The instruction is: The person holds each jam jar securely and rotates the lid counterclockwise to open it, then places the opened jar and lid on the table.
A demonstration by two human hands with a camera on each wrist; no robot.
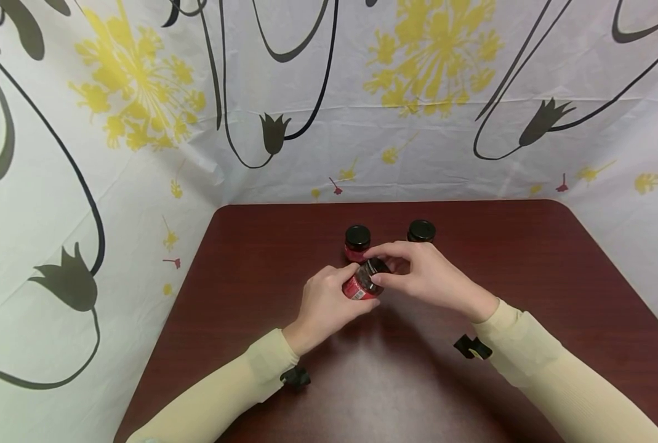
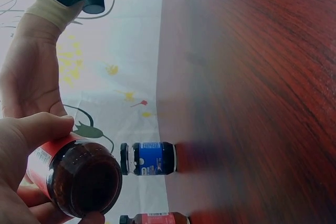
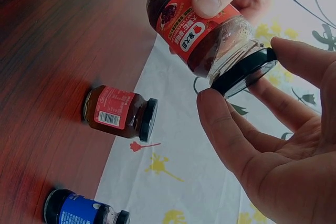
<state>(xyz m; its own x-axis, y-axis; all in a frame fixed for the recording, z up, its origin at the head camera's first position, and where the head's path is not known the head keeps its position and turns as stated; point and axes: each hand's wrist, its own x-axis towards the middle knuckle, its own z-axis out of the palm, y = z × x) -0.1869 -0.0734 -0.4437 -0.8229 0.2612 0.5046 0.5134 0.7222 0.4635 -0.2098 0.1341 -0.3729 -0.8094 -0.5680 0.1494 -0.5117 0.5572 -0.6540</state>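
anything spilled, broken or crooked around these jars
No spill or damage shows. Only the black lid looks unseated: the right hand pinches it at the mouth of the held, tilted jar, glass neck showing.

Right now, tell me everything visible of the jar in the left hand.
The jar looks like glass, with dark contents and a red label bearing white print and a barcode. It is tilted, held above the table. The left hand grips its body; the right hand pinches its black lid, which sits at the mouth with glass threads showing. Whether the lid is loose, I cannot tell.
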